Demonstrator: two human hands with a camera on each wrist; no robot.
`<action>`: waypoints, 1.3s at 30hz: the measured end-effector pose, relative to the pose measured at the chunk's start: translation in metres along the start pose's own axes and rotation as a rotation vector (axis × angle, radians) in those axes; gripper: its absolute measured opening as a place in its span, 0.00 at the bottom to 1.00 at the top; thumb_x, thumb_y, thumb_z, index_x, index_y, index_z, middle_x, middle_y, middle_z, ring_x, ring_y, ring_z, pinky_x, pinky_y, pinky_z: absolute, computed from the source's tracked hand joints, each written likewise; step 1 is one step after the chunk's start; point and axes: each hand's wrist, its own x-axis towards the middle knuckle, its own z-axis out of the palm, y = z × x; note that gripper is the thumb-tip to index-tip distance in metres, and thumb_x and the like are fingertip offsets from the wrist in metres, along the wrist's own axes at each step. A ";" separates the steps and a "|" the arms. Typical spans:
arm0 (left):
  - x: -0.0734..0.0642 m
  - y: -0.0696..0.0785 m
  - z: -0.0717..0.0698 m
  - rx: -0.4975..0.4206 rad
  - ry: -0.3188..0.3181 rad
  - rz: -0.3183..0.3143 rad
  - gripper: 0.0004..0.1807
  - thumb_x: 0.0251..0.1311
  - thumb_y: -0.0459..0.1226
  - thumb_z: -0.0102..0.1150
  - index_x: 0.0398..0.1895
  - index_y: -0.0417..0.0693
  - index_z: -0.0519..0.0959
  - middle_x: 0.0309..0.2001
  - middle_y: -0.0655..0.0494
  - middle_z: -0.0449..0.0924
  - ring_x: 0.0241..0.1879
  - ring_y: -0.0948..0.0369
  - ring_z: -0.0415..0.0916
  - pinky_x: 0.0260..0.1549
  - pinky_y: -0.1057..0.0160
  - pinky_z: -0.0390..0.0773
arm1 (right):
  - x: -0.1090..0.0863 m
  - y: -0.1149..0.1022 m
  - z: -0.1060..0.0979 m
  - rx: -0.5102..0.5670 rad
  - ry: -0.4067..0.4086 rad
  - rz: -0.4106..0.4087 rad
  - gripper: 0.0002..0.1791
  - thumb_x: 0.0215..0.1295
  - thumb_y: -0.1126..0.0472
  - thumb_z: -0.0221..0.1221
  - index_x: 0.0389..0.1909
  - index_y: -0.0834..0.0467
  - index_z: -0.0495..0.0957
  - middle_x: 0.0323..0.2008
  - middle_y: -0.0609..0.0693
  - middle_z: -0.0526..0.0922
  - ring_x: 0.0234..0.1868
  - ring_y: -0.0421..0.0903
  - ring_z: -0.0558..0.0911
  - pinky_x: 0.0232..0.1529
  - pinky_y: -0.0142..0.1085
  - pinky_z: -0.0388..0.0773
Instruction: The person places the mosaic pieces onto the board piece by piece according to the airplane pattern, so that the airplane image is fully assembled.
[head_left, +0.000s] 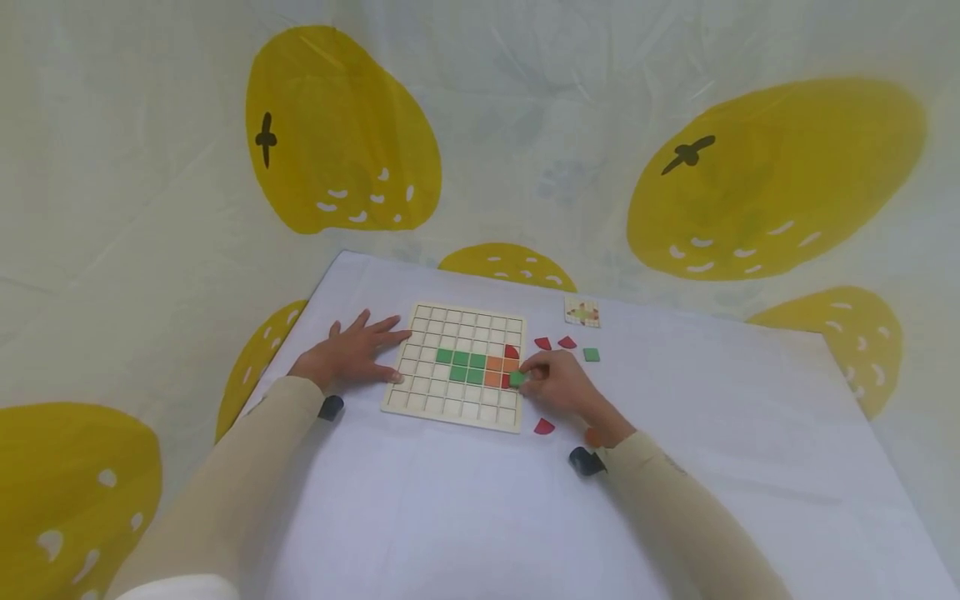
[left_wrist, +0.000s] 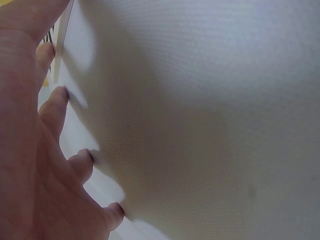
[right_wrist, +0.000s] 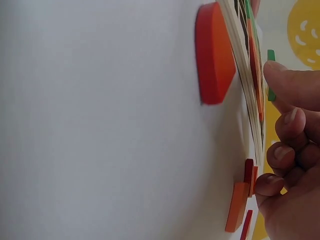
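My left hand (head_left: 352,350) lies flat with fingers spread, its thumb and a fingertip at the left edge of a wooden grid board (head_left: 435,408). Over the board's right side, my right hand (head_left: 558,383) pinches a green square tile (head_left: 517,379) between thumb and finger. In the right wrist view this green tile (right_wrist: 271,92) stands apart from the board surface. Several green tiles (head_left: 459,374) fill cells mid-board, beside orange tiles (head_left: 492,378). A red quarter-circle piece (head_left: 512,352) sits above the orange ones, and another red piece (head_left: 506,381) shows partly hidden by the held tile.
Right of the board lie red quarter-circle pieces (head_left: 567,342) and a green square (head_left: 592,355). A patterned card (head_left: 582,312) rests behind them. Nearer me are a red piece (head_left: 543,427) and an orange piece (head_left: 593,437), partly covered by my right wrist.
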 end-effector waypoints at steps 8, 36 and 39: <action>-0.001 0.001 0.000 0.001 0.001 0.003 0.51 0.53 0.74 0.62 0.81 0.84 0.55 0.87 0.66 0.41 0.85 0.38 0.27 0.73 0.20 0.32 | 0.001 -0.013 0.006 -0.004 0.017 -0.006 0.16 0.61 0.57 0.74 0.50 0.52 0.89 0.41 0.49 0.84 0.47 0.49 0.78 0.43 0.35 0.80; 0.001 -0.004 0.005 0.013 0.002 0.009 0.52 0.52 0.76 0.60 0.81 0.84 0.54 0.87 0.65 0.40 0.85 0.38 0.26 0.73 0.19 0.31 | 0.003 -0.037 0.033 0.083 0.018 -0.074 0.13 0.60 0.61 0.73 0.46 0.50 0.90 0.30 0.50 0.78 0.38 0.47 0.78 0.34 0.34 0.73; 0.002 -0.004 0.004 0.012 0.003 0.006 0.52 0.52 0.76 0.60 0.81 0.84 0.54 0.87 0.65 0.40 0.85 0.38 0.26 0.73 0.19 0.31 | 0.004 -0.039 0.035 0.076 0.022 -0.074 0.13 0.61 0.60 0.72 0.47 0.51 0.89 0.31 0.50 0.78 0.39 0.47 0.78 0.35 0.34 0.74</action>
